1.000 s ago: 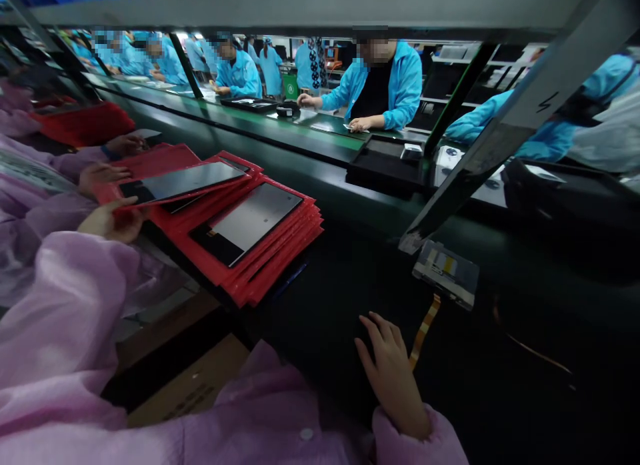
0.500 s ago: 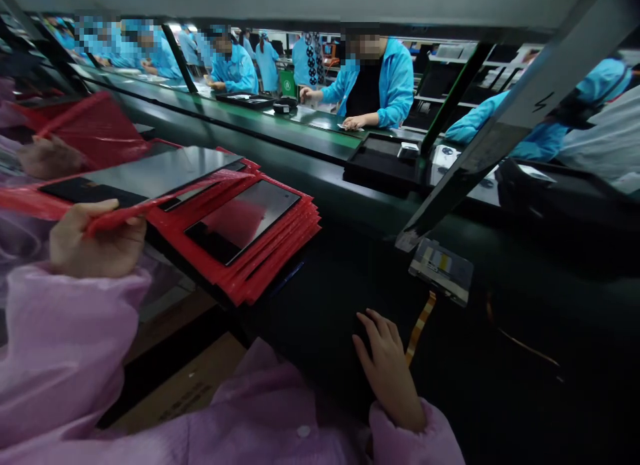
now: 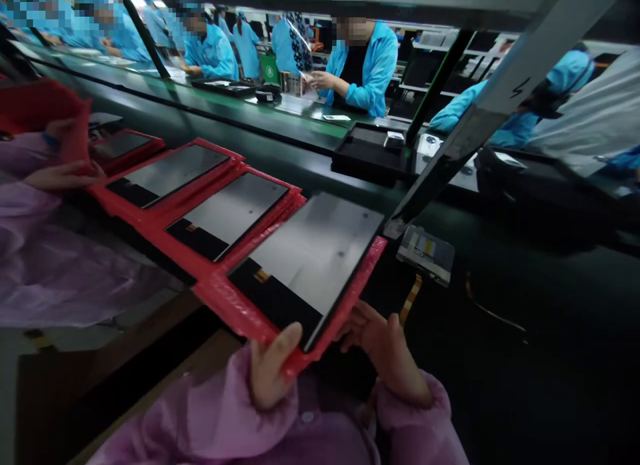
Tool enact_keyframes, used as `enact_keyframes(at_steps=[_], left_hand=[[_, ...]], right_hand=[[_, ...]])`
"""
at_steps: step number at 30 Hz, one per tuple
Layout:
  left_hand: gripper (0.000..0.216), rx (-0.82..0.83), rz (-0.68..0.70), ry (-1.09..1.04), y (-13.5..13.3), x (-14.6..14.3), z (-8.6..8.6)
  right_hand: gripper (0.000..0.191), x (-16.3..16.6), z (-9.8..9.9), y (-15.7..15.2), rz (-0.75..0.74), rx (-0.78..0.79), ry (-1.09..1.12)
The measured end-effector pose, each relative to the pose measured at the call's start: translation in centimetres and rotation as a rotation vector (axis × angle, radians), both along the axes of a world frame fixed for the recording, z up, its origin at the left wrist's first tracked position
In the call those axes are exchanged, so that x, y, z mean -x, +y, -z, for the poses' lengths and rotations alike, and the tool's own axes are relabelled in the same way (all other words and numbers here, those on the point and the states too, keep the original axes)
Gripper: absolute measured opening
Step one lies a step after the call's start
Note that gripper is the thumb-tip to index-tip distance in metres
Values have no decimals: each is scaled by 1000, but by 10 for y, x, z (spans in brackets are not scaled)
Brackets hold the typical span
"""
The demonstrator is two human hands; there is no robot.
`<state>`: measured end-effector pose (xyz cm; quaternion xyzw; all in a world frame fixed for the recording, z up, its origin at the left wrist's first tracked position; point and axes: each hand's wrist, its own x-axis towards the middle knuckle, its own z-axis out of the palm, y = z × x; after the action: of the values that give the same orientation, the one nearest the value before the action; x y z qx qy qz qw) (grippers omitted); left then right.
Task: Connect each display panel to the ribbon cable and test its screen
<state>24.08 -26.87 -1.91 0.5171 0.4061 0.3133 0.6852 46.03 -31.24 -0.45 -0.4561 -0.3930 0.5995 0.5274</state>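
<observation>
A slanted grey metal post (image 3: 473, 121) (marked in black) rises over a long, glossy dark-green worktop (image 3: 280, 151); beyond stands a boxy green bin (image 3: 270, 70).

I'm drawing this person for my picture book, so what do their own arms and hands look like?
The loose, wrinkled sleeves are pinkish-purple, with gathered cuffs at the wrists. The left hand and right hand are bare, without gloves.

Loose pink-purple sleeves (image 3: 200, 418), round pale button (image 3: 307, 417)
</observation>
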Motion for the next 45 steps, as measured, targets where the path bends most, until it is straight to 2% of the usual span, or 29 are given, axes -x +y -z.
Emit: enact_keyframes(at_steps=[1, 4, 6, 9, 10, 11, 14, 15, 16, 17, 19, 21, 22, 24, 26, 29, 33, 36, 38, 39, 40, 42, 43, 45], left_hand=[[42, 39, -44, -24, -10, -19, 7], [59, 181, -184, -86, -31, -59, 21], [66, 260, -210, -93, -37, -67, 28], [63, 374, -174, -52, -38, -60, 36], [60, 413, -91, -45, -37, -54, 37], [56, 447, 49, -56, -36, -48, 36], [48, 417, 557, -191, -29, -27, 24], [43, 334, 649, -220, -25, -20, 19], [37, 203, 663, -213, -20, -15, 14], [31, 26, 609, -167, -14, -11, 11], [22, -414, 402, 15, 2, -7, 11], [23, -813, 205, 248, 21, -7, 18], [26, -949, 146, 360, 31, -8, 24], [30, -1100, 72, 543, 50, -8, 37], [32, -1149, -23, 689, 68, -5, 47], [35, -1113, -121, 855, 89, 2, 55], [34, -1039, -80, 893, 107, 13, 55], [33, -895, -131, 805, 108, 17, 46], [33, -737, -179, 668, 100, 18, 33], [32, -663, -150, 577, 94, 17, 25], [28, -606, -53, 478, 86, 16, 16], [24, -519, 329, 286, 68, 11, 1], [25, -466, 504, 213, 59, 8, -6], [27, -342, 699, 153, 44, 2, -14]], right_hand=[[82, 3, -4, 2, 44, 19, 42], [54, 7, -10, 6, 242, 123, 76], [44, 3, -9, 9, 297, 202, 32], [43, -12, -1, 12, 304, 262, -46], [42, -17, 2, 13, 314, 269, -68], [42, -23, 5, 13, 330, 272, -93], [40, -37, 12, 15, 376, 264, -218], [39, -40, 15, 16, 389, 259, -272], [37, -42, 17, 16, 402, 253, -333], [35, -44, 20, 16, 416, 248, -398], [30, -45, 25, 16, 439, 238, -534], [28, -44, 30, 15, 449, 233, -658], [28, -44, 32, 15, 448, 232, -712], [32, -42, 34, 15, 451, 233, -814], [35, -39, 33, 14, 484, 232, -921], [34, -33, 27, 13, 566, 224, -1063], [31, -20, 12, 4, 594, 166, -1144], [28, -4, 0, -5, 509, 120, -1075], [29, 9, -5, -11, 394, 129, -940], [33, 16, -7, -13, 317, 133, -860], [40, 22, -8, -14, 233, 132, -776], [54, 33, -11, -15, 63, 111, -617], [54, 37, -12, -14, -14, 92, -554], [46, 42, -15, -12, -125, 49, -497]])
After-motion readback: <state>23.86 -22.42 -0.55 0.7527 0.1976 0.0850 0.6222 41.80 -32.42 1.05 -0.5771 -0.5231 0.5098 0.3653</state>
